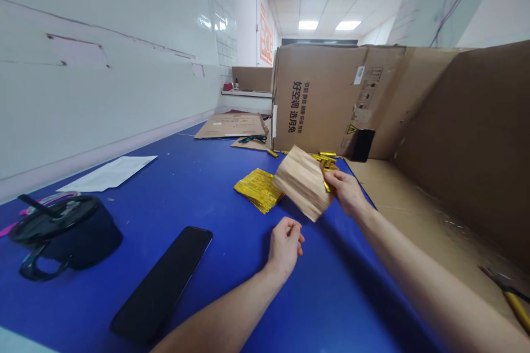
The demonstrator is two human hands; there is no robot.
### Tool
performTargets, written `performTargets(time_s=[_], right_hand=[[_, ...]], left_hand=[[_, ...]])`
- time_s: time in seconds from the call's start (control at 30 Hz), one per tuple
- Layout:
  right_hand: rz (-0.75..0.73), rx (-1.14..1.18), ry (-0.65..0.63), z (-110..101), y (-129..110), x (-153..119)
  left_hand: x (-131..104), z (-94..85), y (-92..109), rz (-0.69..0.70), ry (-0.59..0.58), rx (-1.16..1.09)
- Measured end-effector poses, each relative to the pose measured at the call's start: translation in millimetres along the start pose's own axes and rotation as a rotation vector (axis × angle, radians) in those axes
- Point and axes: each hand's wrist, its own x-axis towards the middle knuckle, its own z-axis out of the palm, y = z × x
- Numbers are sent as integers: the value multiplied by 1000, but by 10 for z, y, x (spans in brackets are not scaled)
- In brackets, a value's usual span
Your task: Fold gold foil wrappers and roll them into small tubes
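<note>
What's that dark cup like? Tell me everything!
The dark cup stands upright on the blue table, left of the black phone. It looks smooth and shiny. It has a dark lid, a curved handle on the near side, and a dark stick, maybe a straw, slanting up. Something pink peeks out behind.

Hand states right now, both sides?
Left hand: loosely closed, no object visible in it.
Right hand: closed, grip on the edge of a brown sheet; gold strip at the fingertips, can't tell if gripped too.
</note>
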Motion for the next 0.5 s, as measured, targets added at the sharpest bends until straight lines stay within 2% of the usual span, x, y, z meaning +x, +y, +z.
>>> performTargets(time_s=[0.07,0.13,0.2,0.27,0.37,0.5], right_hand=[[97,35,-79,-235,33,-133],[189,36,-180,-421,83,-286],[258,16,-270,-543,149,-429],[300,-14,-340,-603,226,-539],[320,-69,-413,-606,334,-638],[285,-143,-448,-538,427,-695]], left_hand=[[-78,-5,55,114,6,45],[-196,4,123,373,-23,206],[-330,27,190,570,-128,387],[-446,50,247,698,-231,479],[-539,58,320,788,-256,505],[-512,42,359,756,-195,510]])
